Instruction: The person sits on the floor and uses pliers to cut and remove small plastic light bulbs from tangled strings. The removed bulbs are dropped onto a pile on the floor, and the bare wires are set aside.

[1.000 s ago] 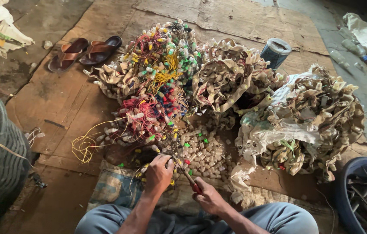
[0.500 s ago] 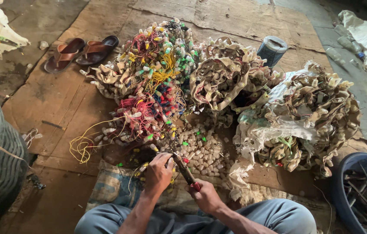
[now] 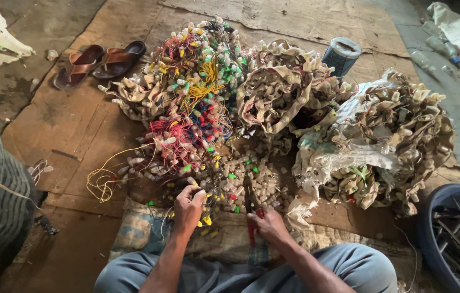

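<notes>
Heaped tangles of multicoloured wires with small plastic bulb sockets point(image 3: 186, 108) cover brown floor cardboard point(image 3: 51, 125). Blue cylindrical container point(image 3: 342, 54) behind. Left hand point(image 3: 187, 208) pinches wire strand with yellow sockets point(image 3: 206, 217); right hand point(image 3: 268, 225) closed round red-handled cutters point(image 3: 251, 209).

Red-handled cutters point(image 3: 252, 217), yellow wire point(image 3: 101, 179)

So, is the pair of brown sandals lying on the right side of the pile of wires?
No, the brown sandals lie on the cardboard to the upper left of the pile of wires, far from the blue tub at the right.
</notes>
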